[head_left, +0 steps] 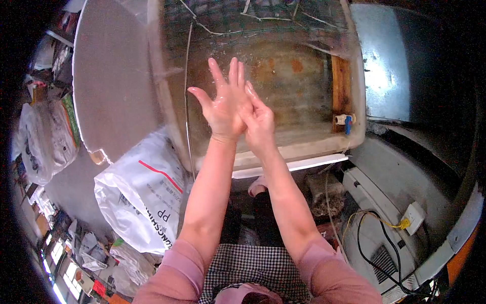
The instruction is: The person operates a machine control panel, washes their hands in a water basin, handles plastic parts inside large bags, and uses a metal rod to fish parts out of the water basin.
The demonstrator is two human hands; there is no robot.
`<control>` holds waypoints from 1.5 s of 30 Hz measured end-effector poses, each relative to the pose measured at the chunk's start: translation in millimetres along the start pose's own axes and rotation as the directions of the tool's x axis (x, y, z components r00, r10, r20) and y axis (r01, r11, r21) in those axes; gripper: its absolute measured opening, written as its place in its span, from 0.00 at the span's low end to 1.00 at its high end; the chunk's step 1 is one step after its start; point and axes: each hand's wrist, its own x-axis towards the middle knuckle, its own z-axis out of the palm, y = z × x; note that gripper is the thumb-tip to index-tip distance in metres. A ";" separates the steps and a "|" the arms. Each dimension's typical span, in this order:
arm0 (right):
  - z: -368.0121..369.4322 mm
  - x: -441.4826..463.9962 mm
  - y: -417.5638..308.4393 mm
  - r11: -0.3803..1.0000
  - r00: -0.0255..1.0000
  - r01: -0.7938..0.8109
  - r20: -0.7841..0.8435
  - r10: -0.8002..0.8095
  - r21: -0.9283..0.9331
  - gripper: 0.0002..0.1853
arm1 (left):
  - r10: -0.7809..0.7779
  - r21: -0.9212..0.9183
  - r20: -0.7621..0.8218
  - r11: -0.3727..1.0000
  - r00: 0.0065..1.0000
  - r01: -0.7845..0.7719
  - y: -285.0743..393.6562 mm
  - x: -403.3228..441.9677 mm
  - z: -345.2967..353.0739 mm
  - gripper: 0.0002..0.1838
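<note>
My left hand (223,109) is held over a large tub (358,76) of brownish water, wet and shiny, with its thumb and fingers spread. Against its little-finger edge, my right hand (260,117) is closed around the side of the left hand. Its fingertips are partly hidden there. Drops of water show around the fingertips of my left hand. Near the tub's right wall sits a valve with a blue handle (348,123). A thin rod (189,101) runs along the left side of the tub.
A white printed plastic sack (144,190) leans at the tub's left front. To the right are a grey metal cabinet (372,195), a white socket box (414,218) and black and yellow cables (387,243). Bags (48,137) and clutter fill the far left.
</note>
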 end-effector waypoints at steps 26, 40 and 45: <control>-170.2 45.3 161.4 0.446 0.745 -0.421 -0.581 -0.327 -0.790 0.10 | -0.255 0.048 -0.442 0.950 0.860 0.307 10.7 -29.8 -142.1 0.41; -44.3 33.7 70.6 0.212 0.908 0.385 0.410 0.089 -0.898 0.11 | -0.487 0.586 0.059 -0.690 0.872 -0.425 -7.4 -34.9 -166.0 0.29; -135.9 67.0 118.5 0.018 0.940 -0.185 -0.182 -0.289 -0.983 0.17 | -0.272 0.617 -0.341 -0.787 0.900 -0.004 -3.1 -46.5 -157.1 0.29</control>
